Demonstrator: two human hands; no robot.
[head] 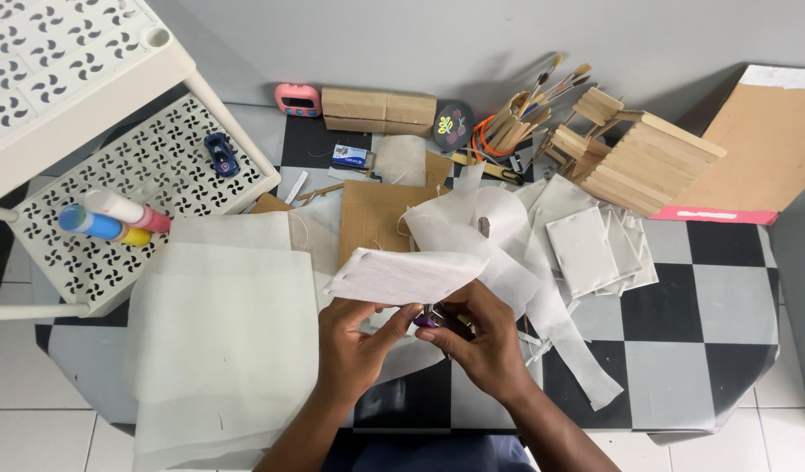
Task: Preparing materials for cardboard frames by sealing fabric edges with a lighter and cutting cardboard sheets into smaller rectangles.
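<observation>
My left hand (357, 343) pinches the near edge of a white paper sheet (402, 274) and holds it up over the table. Beside it, my right hand (479, 336) is closed around a small tool with a purple handle (426, 322), whose metal tip sits at the sheet's near edge. Fingers hide most of the tool, so I cannot tell what kind it is. The two hands touch each other just under the paper.
Large white sheets (223, 332) lie at left; strips and white squares (584, 249) at right. Brown cardboard (376, 218), a wooden stick structure (634, 157), brushes (542, 92), a pink timer (297, 100) and a white rack (114, 188) with tubes and a toy car surround them.
</observation>
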